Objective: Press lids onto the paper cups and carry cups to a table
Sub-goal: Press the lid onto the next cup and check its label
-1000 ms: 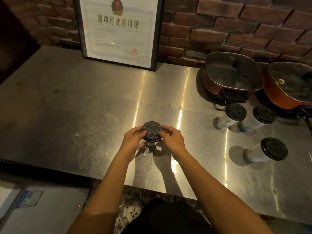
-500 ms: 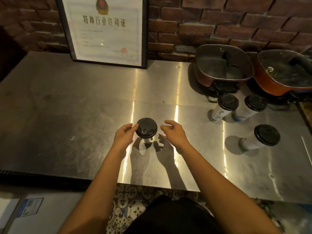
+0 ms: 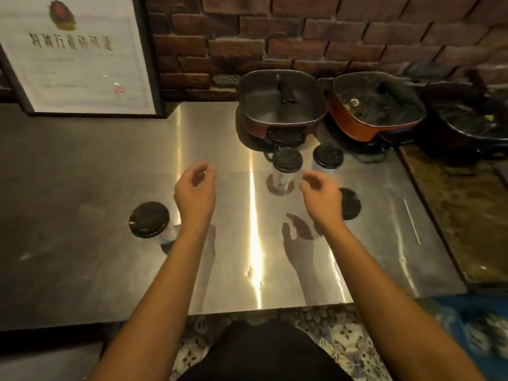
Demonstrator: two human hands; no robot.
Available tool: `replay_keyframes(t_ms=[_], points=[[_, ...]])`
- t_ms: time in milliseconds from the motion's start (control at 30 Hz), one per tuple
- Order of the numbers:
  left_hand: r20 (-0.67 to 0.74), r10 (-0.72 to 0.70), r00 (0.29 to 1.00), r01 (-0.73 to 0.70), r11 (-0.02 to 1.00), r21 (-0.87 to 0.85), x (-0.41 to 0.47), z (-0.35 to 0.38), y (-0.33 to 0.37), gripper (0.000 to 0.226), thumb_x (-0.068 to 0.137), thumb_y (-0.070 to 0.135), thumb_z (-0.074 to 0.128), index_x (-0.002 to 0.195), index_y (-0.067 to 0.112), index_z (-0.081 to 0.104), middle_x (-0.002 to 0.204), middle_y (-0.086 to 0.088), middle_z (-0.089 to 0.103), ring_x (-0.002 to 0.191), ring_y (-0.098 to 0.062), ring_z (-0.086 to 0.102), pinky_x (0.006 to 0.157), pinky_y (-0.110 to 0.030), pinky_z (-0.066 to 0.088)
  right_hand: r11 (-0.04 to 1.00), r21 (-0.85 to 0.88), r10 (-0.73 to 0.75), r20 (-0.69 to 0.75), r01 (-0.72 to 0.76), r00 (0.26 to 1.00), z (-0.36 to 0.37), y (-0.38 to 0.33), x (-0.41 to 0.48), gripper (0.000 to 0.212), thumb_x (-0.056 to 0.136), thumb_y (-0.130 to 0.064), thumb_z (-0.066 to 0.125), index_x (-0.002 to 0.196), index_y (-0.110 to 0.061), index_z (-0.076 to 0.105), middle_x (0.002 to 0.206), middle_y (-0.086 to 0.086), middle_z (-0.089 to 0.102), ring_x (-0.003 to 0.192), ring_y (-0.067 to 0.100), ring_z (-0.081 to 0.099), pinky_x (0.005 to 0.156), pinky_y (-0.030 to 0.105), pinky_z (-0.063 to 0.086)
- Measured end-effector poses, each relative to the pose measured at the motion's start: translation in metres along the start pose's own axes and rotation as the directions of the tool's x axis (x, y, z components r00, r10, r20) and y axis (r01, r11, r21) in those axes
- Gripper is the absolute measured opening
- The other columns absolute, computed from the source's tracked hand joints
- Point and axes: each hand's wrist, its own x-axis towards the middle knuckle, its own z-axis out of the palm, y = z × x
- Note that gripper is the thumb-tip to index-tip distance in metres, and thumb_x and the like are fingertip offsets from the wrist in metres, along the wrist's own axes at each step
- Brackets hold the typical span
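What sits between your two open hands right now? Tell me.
Head view: between left hand and right hand, bare steel counter; one lidded cup stands just beyond.

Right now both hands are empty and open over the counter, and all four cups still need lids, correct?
Not quite. The head view shows the left hand and right hand empty and open over the counter, but all four cups already wear black lids, such as the left one and the one between the hands.
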Motion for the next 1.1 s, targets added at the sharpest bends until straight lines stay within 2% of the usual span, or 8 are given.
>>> replay_keyframes(t_ms=[100, 200, 333, 433, 600, 900, 1000, 1100], points=[[0.182, -0.055, 0.982, 0.049, 0.998, 0.036, -0.034, 0.068, 0.003, 0.014, 0.099, 0.028, 0.066, 0.111, 0.023, 0.072, 0.114, -0.001, 0.072, 0.103, -0.020, 0.070, 0.091, -0.038, 0.060, 0.997, -0.070, 0.021, -0.162, -0.033, 0.987, -0.054, 0.026, 0.022, 0.029, 0.098, -0.016, 0.062, 0.126, -0.018, 0.069, 0.122, 0.001, 0.071, 0.105, 0.011, 0.061, 0.090, 0.027, 0.050], [0.386, -0.210, 0.898, 0.172, 0.976, 0.130, -0.065, 0.123, -0.004, 0.007, 0.098, 0.028, 0.067, 0.102, 0.027, 0.073, 0.115, -0.005, 0.073, 0.095, -0.022, 0.073, 0.074, -0.032, 0.058, 0.988, -0.090, 0.107, -0.205, -0.128, 0.973, -0.087, 0.051, 0.038, 0.037, 0.098, -0.018, 0.061, 0.135, -0.021, 0.064, 0.135, 0.002, 0.066, 0.119, 0.017, 0.061, 0.103, 0.039, 0.052], [0.501, -0.427, 0.753, 0.340, 0.904, 0.259, -0.094, 0.178, -0.020, 0.033, 0.098, 0.029, 0.068, 0.127, 0.014, 0.066, 0.128, -0.013, 0.068, 0.117, -0.036, 0.066, 0.100, -0.050, 0.057, 0.962, -0.075, 0.258, -0.074, -0.264, 0.963, -0.106, 0.078, 0.046, 0.052, 0.098, -0.024, 0.065, 0.147, -0.017, 0.053, 0.147, 0.010, 0.058, 0.130, 0.028, 0.057, 0.110, 0.046, 0.048], [0.507, -0.504, 0.699, 0.415, 0.864, 0.286, -0.105, 0.195, -0.024, 0.050, 0.097, 0.036, 0.068, 0.142, 0.018, 0.056, 0.140, -0.010, 0.062, 0.122, -0.038, 0.063, 0.104, -0.053, 0.054, 0.954, -0.006, 0.298, -0.023, -0.298, 0.954, -0.108, 0.089, 0.045, 0.054, 0.095, -0.028, 0.067, 0.146, -0.019, 0.053, 0.142, 0.010, 0.061, 0.126, 0.028, 0.060, 0.107, 0.044, 0.051], [0.475, -0.504, 0.721, 0.447, 0.862, 0.237, -0.107, 0.191, -0.029, 0.048, 0.095, 0.035, 0.068, 0.139, 0.017, 0.058, 0.136, -0.011, 0.065, 0.119, -0.036, 0.066, 0.104, -0.053, 0.054, 0.939, 0.061, 0.335, 0.056, -0.338, 0.941, -0.102, 0.094, 0.038, 0.042, 0.094, -0.020, 0.066, 0.136, -0.020, 0.060, 0.107, 0.006, 0.075, 0.102, 0.024, 0.070, 0.100, 0.049, 0.056], [0.313, -0.446, 0.838, 0.449, 0.891, 0.068, -0.095, 0.101, -0.044, 0.005, 0.095, 0.023, 0.071, 0.095, 0.026, 0.076, 0.102, -0.007, 0.078, 0.079, -0.028, 0.070, 0.076, -0.049, 0.062, 0.939, 0.136, 0.285, 0.204, -0.315, 0.937, -0.036, 0.061, -0.011, 0.027, 0.096, -0.016, 0.064, 0.122, -0.017, 0.072, 0.109, 0.000, 0.073, 0.104, 0.020, 0.069, 0.099, 0.048, 0.057], [0.248, -0.434, 0.866, 0.432, 0.900, 0.066, -0.091, 0.062, -0.049, 0.009, 0.095, 0.025, 0.071, 0.092, 0.031, 0.078, 0.086, 0.007, 0.079, 0.076, -0.025, 0.073, 0.065, -0.038, 0.061, 0.936, 0.150, 0.275, 0.257, -0.319, 0.927, -0.007, 0.048, -0.033, 0.026, 0.097, -0.016, 0.064, 0.122, -0.015, 0.071, 0.117, 0.006, 0.073, 0.110, 0.024, 0.068, 0.100, 0.050, 0.057], [0.204, -0.425, 0.882, 0.421, 0.905, 0.066, -0.087, 0.025, -0.059, 0.009, 0.096, 0.024, 0.069, 0.100, 0.024, 0.077, 0.099, -0.001, 0.077, 0.078, -0.025, 0.073, 0.067, -0.033, 0.060, 0.937, 0.134, 0.272, 0.304, -0.324, 0.913, 0.019, 0.041, -0.056, 0.027, 0.098, -0.018, 0.064, 0.124, -0.016, 0.071, 0.121, 0.005, 0.071, 0.113, 0.024, 0.066, 0.102, 0.049, 0.055]])
